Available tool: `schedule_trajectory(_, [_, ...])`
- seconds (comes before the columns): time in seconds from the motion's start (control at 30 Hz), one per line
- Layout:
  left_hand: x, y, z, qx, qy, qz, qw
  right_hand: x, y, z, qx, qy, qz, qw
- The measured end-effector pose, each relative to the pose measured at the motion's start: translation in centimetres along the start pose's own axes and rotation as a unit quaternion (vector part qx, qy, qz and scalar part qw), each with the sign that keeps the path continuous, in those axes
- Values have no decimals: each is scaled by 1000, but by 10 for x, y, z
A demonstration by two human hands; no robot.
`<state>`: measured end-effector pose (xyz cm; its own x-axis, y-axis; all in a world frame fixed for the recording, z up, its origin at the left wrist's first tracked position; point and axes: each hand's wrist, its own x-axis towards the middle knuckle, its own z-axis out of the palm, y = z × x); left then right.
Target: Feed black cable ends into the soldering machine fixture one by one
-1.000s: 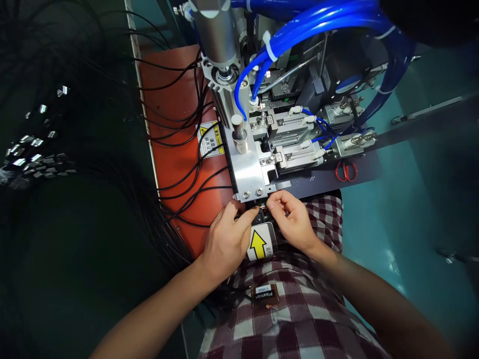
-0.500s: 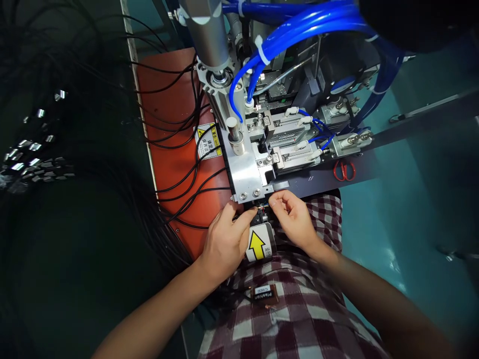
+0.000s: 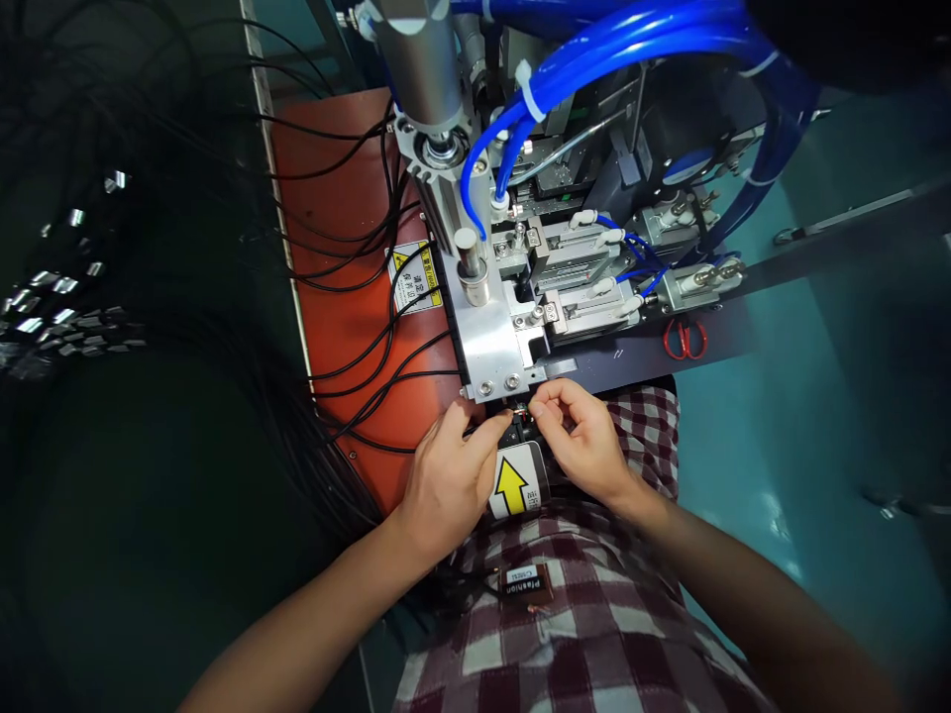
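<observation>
Silver plate (image 3: 491, 349) near curled right hand (image 3: 585, 436), grip unclear

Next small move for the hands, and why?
I'd probably brace the left hand and nudge the right hand only slightly. Their fingers flank a tiny glinting part, close by the front edge of the flat silver metal plate. How it sits is too small to tell, so caution seems wise.

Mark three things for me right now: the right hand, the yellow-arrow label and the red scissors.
Right hand (image 3: 585, 441): head view, on the middle of the hand.
Yellow-arrow label (image 3: 511, 483): head view, on the arrow itself.
Red scissors (image 3: 685, 343): head view, between the loops, on the handles.
</observation>
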<state>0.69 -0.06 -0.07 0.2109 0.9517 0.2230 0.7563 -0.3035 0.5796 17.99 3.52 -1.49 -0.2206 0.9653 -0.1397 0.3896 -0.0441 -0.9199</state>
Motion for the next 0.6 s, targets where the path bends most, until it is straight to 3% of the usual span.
schedule_trajectory(0.43, [0,1,-1,-8,-3,3,1000,-1,1,-1,-2,-7,-5,1000])
schedule_trajectory(0.6, [1,1,-1,-7,-1,7,1000,0,9,2,52,-16,54,997])
